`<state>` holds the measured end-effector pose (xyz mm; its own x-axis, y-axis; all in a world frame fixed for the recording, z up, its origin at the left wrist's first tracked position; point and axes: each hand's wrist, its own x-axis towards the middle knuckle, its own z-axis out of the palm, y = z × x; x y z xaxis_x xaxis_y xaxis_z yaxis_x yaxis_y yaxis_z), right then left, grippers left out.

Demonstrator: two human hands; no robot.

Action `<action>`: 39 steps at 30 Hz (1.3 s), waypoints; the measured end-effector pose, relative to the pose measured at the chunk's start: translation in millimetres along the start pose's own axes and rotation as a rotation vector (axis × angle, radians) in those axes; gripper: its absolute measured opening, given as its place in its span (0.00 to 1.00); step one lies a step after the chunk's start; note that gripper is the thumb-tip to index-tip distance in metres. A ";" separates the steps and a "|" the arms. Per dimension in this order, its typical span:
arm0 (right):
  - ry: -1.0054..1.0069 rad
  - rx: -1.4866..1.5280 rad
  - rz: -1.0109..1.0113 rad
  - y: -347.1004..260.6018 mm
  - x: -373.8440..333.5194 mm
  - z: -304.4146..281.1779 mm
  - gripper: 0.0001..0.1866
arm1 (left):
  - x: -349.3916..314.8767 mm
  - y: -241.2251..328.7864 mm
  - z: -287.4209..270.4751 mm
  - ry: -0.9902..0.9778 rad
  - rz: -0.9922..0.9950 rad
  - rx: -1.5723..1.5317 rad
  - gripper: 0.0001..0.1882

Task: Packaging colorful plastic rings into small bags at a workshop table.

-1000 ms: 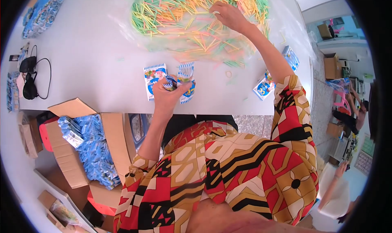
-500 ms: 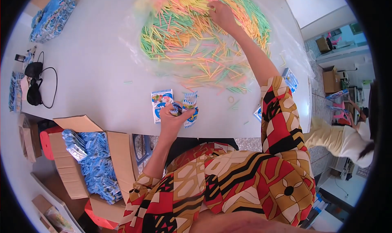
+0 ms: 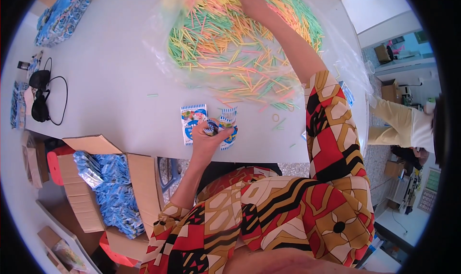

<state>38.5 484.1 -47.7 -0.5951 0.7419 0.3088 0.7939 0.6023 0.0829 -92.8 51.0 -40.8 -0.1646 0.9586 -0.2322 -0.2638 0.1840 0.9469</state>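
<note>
Left hand (image 3: 207,138) at desk (image 3: 110,96) near edge, grip pinched on small blue-white packet (image 3: 227,126); 2nd packet (image 3: 193,122) beside. Right hand (image 3: 250,0) reaching into coloured stick pile (image 3: 240,43), grip unclear. Packet apparently unfilled; most work remains.

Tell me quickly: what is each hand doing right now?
Left hand: closed on a small open packet at the table edge.
Right hand: reaching into the pile of coloured sticks; grip cannot be told.
</note>
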 end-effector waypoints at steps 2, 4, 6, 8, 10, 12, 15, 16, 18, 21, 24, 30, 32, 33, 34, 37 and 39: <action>-0.026 -0.045 0.039 9.0 2.8 -2.0 0.10 | -0.1 1.1 1.6 -0.026 -0.028 -0.031 0.05; -0.012 -0.018 0.026 3.7 1.9 -7.0 0.10 | -1.0 3.7 -1.0 -0.053 -0.044 -0.015 0.07; 0.007 0.012 0.008 -13.5 -4.2 -18.4 0.10 | -2.7 4.3 -4.6 -0.074 -0.056 0.004 0.10; -0.025 0.024 0.035 -46.2 -9.5 -47.1 0.10 | -4.1 1.0 -7.2 -0.046 -0.048 0.019 0.10; -0.001 0.007 0.081 -37.5 -11.3 -43.1 0.08 | -2.8 -1.7 -3.1 -0.075 -0.027 0.006 0.10; 0.018 0.001 0.116 -29.7 -13.9 -36.0 0.07 | -4.5 1.4 -0.8 -0.079 -0.032 -0.005 0.10; 0.052 0.020 0.056 -28.3 -16.0 -34.8 0.08 | -5.5 -0.1 -2.0 -0.076 -0.015 -0.014 0.09; 0.058 0.079 0.083 -32.4 -17.2 -38.2 0.08 | -7.6 0.1 -3.7 -0.063 -0.017 -0.011 0.09; 0.059 0.135 0.116 -29.6 -22.3 -47.0 0.09 | -8.4 0.8 -3.5 -0.060 -0.007 0.003 0.09; 0.048 0.292 0.174 -10.3 -36.2 -58.7 0.11 | -9.8 2.0 0.3 -0.073 -0.015 -0.015 0.09; 0.007 0.462 0.317 2.0 -58.5 -68.5 0.12 | -11.0 7.4 6.3 -0.060 0.017 -0.067 0.06; -0.088 1.288 0.323 -11.7 -121.0 -77.3 0.14 | -9.4 6.2 6.3 -0.044 -0.001 -0.046 0.07; -0.079 1.295 0.344 -35.1 -136.1 -82.6 0.12 | -9.1 9.8 4.4 -0.025 0.024 -0.033 0.06; -0.082 1.292 0.364 -34.7 -147.5 -77.5 0.12 | -9.1 12.4 8.0 -0.036 0.008 -0.034 0.06; -0.105 1.161 0.334 -37.0 -156.2 -63.9 0.12 | -7.9 14.0 10.0 -0.037 0.021 -0.041 0.06; -0.133 0.950 0.247 -54.5 -175.7 -38.8 0.13 | -7.6 15.1 11.5 -0.028 0.018 -0.041 0.06; -0.134 0.870 0.187 -62.1 -180.4 -35.2 0.14 | -8.9 15.0 10.7 -0.033 0.034 -0.007 0.06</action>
<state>100.9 302.5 -75.2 -0.5180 0.8458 0.1277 0.5367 0.4376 -0.7214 -85.1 47.6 -22.2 -0.1424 0.9708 -0.1928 -0.2656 0.1502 0.9523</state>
